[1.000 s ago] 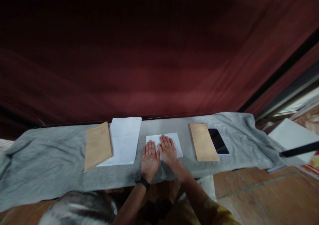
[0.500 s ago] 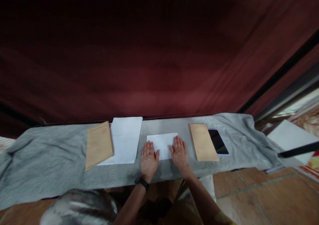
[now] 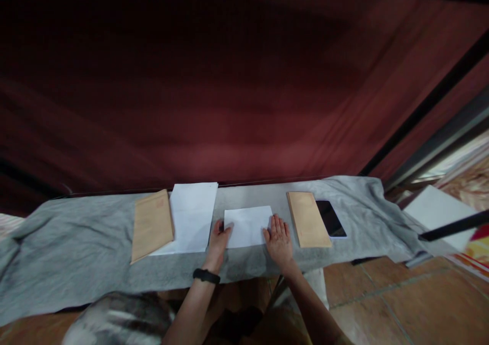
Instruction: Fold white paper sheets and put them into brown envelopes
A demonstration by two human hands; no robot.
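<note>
No legible text.
Faint reddish mark (image 3: pixel 161 203), far end of left brown envelope (image 3: pixel 153 228): too blurred to read.

The centre sheet (image 3: pixel 247 227) is smooth, matt paper. The envelopes (image 3: pixel 310 221) are matt brown paper. The cover (image 3: pixel 91 243) is matt cloth; the device screen (image 3: pixel 331 220) is glossy.

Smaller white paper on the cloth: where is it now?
In the head view, the smaller white paper lies low in the middle, between the left hand and the right hand.
</note>
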